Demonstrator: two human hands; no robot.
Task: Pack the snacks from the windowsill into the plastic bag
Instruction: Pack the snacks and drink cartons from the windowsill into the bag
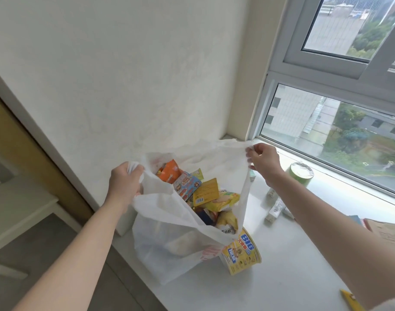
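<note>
A white plastic bag [167, 241] stands on the windowsill [281, 261], its mouth held wide. My left hand [124, 182] grips the left handle, bunched in its fist. My right hand [262, 161] pinches the right handle and lifts it toward the window. Inside the bag lie several snack packets: an orange pouch [169, 172], a blue and red packet [186, 184], a yellow card-backed packet [206, 191] and yellow wrappers [223, 202]. A yellow instant noodle cup [242, 254] marked BIG lies on its side against the bag's right bottom corner.
A green-lidded round tub [300, 175] stands by the window glass. White tubes or small boxes [275, 209] lie on the sill under my right forearm. A brown cardboard box [384, 232] sits at the right edge, a yellow item [351, 299] at the bottom right. The wall rises left of the bag.
</note>
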